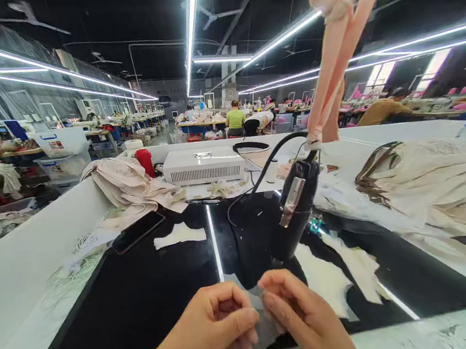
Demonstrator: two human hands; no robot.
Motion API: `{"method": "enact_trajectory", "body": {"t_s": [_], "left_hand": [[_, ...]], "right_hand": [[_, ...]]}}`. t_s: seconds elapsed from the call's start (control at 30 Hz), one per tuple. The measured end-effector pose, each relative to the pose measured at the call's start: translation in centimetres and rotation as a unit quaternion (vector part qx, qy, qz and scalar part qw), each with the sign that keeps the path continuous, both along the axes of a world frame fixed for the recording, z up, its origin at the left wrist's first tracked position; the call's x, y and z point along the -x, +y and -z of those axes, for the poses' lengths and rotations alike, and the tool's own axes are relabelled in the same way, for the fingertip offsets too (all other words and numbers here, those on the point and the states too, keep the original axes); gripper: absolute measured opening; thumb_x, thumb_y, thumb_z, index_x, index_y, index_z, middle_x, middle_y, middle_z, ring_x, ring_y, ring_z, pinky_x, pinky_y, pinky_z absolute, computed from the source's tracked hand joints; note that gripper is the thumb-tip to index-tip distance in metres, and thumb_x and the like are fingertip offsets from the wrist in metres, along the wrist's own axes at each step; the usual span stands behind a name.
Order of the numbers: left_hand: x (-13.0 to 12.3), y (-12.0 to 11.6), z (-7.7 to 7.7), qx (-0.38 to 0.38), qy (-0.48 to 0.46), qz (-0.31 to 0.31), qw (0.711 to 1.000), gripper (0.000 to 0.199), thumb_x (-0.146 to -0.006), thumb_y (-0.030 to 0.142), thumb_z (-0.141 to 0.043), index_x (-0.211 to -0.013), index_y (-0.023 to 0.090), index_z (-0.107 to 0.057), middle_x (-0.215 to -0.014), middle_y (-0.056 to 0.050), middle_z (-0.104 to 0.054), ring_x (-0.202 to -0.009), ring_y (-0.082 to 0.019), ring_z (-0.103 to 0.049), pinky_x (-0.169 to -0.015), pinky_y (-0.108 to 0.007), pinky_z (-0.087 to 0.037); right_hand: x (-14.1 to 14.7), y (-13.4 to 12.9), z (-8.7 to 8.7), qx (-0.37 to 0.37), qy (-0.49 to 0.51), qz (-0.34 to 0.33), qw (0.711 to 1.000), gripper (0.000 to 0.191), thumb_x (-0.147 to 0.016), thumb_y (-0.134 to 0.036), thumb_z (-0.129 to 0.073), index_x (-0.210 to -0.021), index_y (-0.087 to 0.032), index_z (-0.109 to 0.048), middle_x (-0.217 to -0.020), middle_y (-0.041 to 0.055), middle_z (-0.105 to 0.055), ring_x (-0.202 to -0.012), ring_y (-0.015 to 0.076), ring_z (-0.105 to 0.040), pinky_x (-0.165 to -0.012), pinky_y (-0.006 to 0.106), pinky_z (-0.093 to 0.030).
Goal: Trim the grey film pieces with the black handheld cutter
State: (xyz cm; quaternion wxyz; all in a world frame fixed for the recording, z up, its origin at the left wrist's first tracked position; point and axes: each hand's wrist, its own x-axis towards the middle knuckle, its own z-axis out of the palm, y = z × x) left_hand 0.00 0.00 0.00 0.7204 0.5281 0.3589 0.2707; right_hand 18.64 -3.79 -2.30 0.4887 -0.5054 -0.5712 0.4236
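My left hand (231,319) and my right hand (296,313) are close together over the near edge of a glossy black board (159,300). Both have curled fingers with thumb and forefinger pinched. A thin translucent sheet (263,326) shows between them, apparently held by both; its edges are hard to make out. Just beyond the hands, a black corded hand tool (296,206) with a metal plate hangs from a knotted pink fabric strip (332,62). Cream fabric pieces (323,280) lie right of it, and another small cream piece (179,235) lies to the left.
A phone (138,232) rests on the board's far left corner. Cream cloth piles (130,183) stand at back left and right (454,178). Behind the board are a white vented box (203,165) and a red thread cone (144,162). People sit at sewing tables farther off.
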Motion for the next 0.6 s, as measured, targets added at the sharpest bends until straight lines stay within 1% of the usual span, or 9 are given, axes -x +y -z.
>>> {"method": "enact_trajectory", "body": {"t_s": [0.1, 0.13, 0.2, 0.27, 0.33, 0.43, 0.53, 0.6], "left_hand": [[0.8, 0.5, 0.2, -0.024, 0.022, -0.019, 0.999, 0.047, -0.08, 0.058, -0.078, -0.081, 0.017, -0.055, -0.064, 0.001, -0.066, -0.048, -0.008, -0.058, -0.048, -0.019, -0.048], [1.0, 0.7, 0.4, -0.032, 0.029, -0.025, 0.999, 0.047, -0.08, 0.059, -0.077, -0.081, 0.017, -0.055, -0.063, 0.002, -0.065, -0.047, -0.008, -0.057, -0.047, -0.019, -0.048], [1.3, 1.3, 0.9, -0.047, 0.044, -0.037, 0.997, 0.046, -0.081, 0.059, -0.075, -0.081, 0.017, -0.055, -0.061, 0.003, -0.063, -0.045, -0.007, -0.054, -0.046, -0.02, -0.048], [1.5, 1.7, 1.5, -0.057, 0.051, -0.052, 0.996, 0.042, -0.083, 0.055, -0.074, -0.083, 0.017, -0.056, -0.061, 0.004, -0.061, -0.045, -0.007, -0.052, -0.046, -0.021, -0.049], [1.6, 2.0, 1.9, -0.07, 0.057, -0.071, 0.993, 0.035, -0.086, 0.049, -0.071, -0.086, 0.017, -0.058, -0.066, 0.004, -0.061, -0.05, -0.008, -0.054, -0.048, -0.021, -0.051], [1.7, 2.0, 2.4, -0.099, 0.077, -0.102, 0.987, 0.023, -0.089, 0.04, -0.067, -0.095, 0.019, -0.06, -0.073, 0.004, -0.06, -0.06, -0.011, -0.059, -0.05, -0.021, -0.051], [2.0, 1.8, 2.5, -0.156, 0.137, -0.121, 0.971, 0.013, -0.093, 0.032, -0.062, -0.102, 0.023, -0.059, -0.076, 0.005, -0.061, -0.065, -0.012, -0.061, -0.053, -0.021, -0.048], [2.2, 1.8, 2.5, -0.217, 0.201, -0.126, 0.947, 0.007, -0.095, 0.027, -0.06, -0.101, 0.024, -0.058, -0.076, 0.006, -0.062, -0.066, -0.012, -0.061, -0.058, -0.023, -0.046]], "right_hand": [[-0.2, 0.1, 0.2, -0.036, -0.034, 0.029, 0.998, 0.033, -0.096, -0.057, -0.061, -0.109, -0.027, -0.062, -0.076, -0.0036, -0.061, -0.066, 0.0149, -0.055, -0.062, 0.025, -0.046], [-0.3, 0.2, 0.3, -0.054, -0.054, 0.031, 0.997, 0.03, -0.096, -0.055, -0.062, -0.108, -0.027, -0.063, -0.077, -0.0032, -0.062, -0.067, 0.0152, -0.056, -0.063, 0.025, -0.046], [-0.5, 0.5, 0.6, -0.098, -0.114, 0.022, 0.988, 0.019, -0.099, -0.046, -0.061, -0.099, -0.028, -0.067, -0.078, -0.0022, -0.063, -0.069, 0.0154, -0.058, -0.066, 0.025, -0.048], [-0.7, 1.0, 0.9, -0.148, -0.163, 0.012, 0.975, 0.017, -0.102, -0.037, -0.058, -0.094, -0.028, -0.07, -0.082, -0.001, -0.066, -0.072, 0.0156, -0.061, -0.069, 0.025, -0.051], [-1.0, 1.6, 1.2, -0.191, -0.197, 0.004, 0.962, 0.016, -0.104, -0.031, -0.056, -0.097, -0.029, -0.071, -0.088, -0.0003, -0.07, -0.076, 0.0155, -0.065, -0.072, 0.024, -0.053], [-1.3, 2.3, 1.3, -0.23, -0.245, -0.007, 0.942, 0.015, -0.104, -0.025, -0.057, -0.105, -0.03, -0.07, -0.094, -0.0006, -0.073, -0.081, 0.0141, -0.07, -0.074, 0.021, -0.055], [-1.2, 2.7, 1.3, -0.252, -0.276, -0.007, 0.928, 0.015, -0.105, -0.023, -0.056, -0.107, -0.029, -0.07, -0.093, -0.0013, -0.073, -0.08, 0.0123, -0.071, -0.073, 0.019, -0.056], [-1.0, 2.8, 1.3, -0.264, -0.29, -0.007, 0.92, 0.017, -0.106, -0.024, -0.053, -0.109, -0.028, -0.07, -0.093, -0.0008, -0.072, -0.079, 0.0118, -0.071, -0.072, 0.019, -0.057]]}}
